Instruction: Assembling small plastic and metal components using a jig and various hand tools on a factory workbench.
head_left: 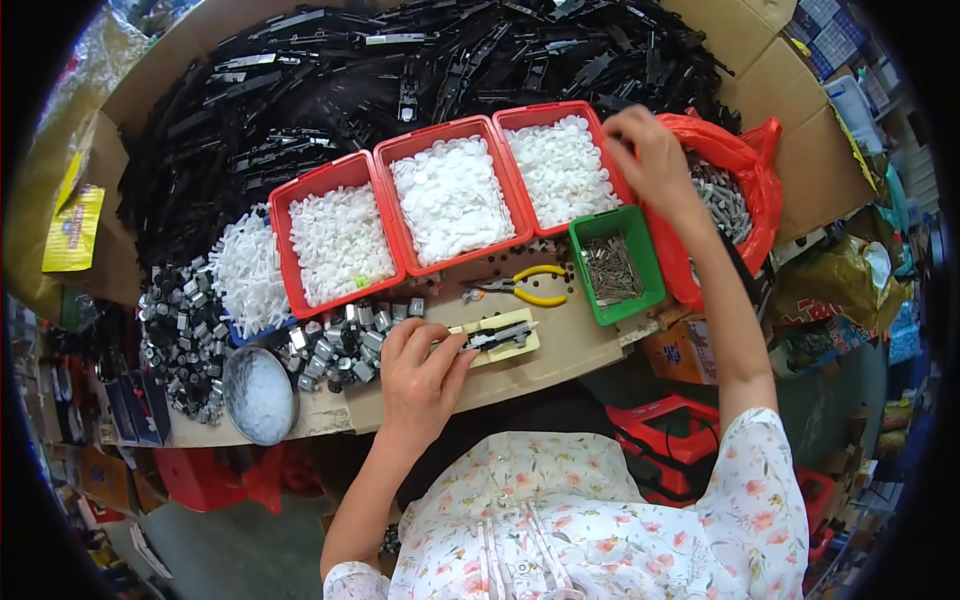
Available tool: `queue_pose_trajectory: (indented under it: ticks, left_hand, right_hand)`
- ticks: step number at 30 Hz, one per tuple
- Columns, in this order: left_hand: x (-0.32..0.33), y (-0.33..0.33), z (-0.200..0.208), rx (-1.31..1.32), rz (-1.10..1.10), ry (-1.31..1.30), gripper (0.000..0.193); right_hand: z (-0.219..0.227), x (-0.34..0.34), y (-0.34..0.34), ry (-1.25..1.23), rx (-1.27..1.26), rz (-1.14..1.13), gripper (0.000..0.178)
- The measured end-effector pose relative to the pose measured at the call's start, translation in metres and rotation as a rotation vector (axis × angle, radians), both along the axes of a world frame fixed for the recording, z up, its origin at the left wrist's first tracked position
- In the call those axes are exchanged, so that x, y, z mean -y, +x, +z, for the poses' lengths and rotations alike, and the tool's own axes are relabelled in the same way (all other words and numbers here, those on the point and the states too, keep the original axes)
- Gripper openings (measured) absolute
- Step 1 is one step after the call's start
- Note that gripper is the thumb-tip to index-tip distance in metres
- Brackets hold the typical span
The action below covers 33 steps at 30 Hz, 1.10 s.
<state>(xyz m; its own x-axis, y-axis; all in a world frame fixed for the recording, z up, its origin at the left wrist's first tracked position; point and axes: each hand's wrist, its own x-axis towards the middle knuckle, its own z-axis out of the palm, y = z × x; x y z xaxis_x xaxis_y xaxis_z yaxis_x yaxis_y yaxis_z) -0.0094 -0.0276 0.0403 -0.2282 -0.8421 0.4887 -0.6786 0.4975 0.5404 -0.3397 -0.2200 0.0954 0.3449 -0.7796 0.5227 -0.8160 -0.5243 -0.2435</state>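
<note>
My left hand (418, 375) is closed at the left end of a pale yellow block-shaped holder (522, 345). Its fingers grip the end of a long black plastic part (500, 336) lying in the holder, with grey pieces set in it. My right hand (655, 165) is raised by the right edge of the rightmost red bin (612, 160), beside a red plastic bag (765, 185) of grey parts. Its thumb and fingers are bent but apart, and nothing shows between them. Yellow-handled pliers (540, 286) lie just beyond the holder.
Red bins of small white parts stand in a row, with a green bin (630, 310) of metal pins at their right. Black plastic parts (340, 90) heap up behind. Grey motor-like blocks (335, 350) and a round metal bowl (260, 395) sit at the left. Cardboard walls (800, 130) edge the table.
</note>
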Motion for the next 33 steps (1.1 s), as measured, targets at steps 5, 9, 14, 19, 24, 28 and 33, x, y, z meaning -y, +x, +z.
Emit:
queue_pose_trajectory:
  ticks: [5, 9, 14, 19, 24, 28, 33]
  left_hand:
    - [-0.002, -0.002, 0.003, 0.010, 0.019, 0.028, 0.022]
    - [-0.003, 0.001, 0.006, 0.040, 0.042, 0.029, 0.021]
    - [0.000, 0.010, 0.015, 0.042, 0.106, -0.002, 0.020]
    - [-0.006, 0.031, 0.018, -0.016, 0.228, -0.029, 0.019]
    - [-0.014, 0.049, 0.017, -0.041, 0.276, -0.050, 0.018]
    - [-0.022, 0.056, 0.014, -0.053, 0.293, -0.052, 0.018]
    - [-0.026, 0.060, 0.009, -0.083, 0.293, -0.040, 0.018]
  right_hand:
    - [-0.009, 0.065, -0.039, -0.128, -0.300, -0.289, 0.024]
    - [-0.006, 0.078, -0.040, -0.065, -0.419, -0.266, 0.029]
    - [0.016, 0.040, 0.010, -0.285, -0.215, 0.091, 0.030]
    - [0.005, -0.070, 0.101, 0.057, -0.109, 0.489, 0.032]
    - [-0.022, -0.136, 0.138, 0.269, -0.199, 0.601, 0.034]
    - [-0.022, -0.140, 0.144, 0.339, -0.271, 0.576, 0.033]
    - [-0.020, -0.140, 0.149, 0.403, -0.304, 0.578, 0.032]
